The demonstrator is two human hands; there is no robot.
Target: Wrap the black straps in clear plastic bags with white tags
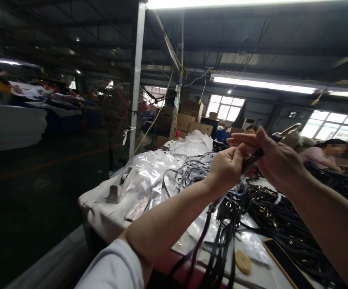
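My left hand is raised over the table, its thumb pressed against bent fingers around a dark strap. Facing it, my right hand closes on the same strap farther along. A shiny metal clasp juts out beyond the right hand; its exact shape is blurred. Beneath both hands lies a large pile of black straps with gold-coloured metal fittings. Several straps hang over the table's near edge. Partly wrapped thin straps lie behind my left wrist.
Clear plastic bags cover the table's left part, near a metal block and a patterned flat item. A yellow round object and a phone lie in front. A co-worker sits at right; a post stands beyond the table.
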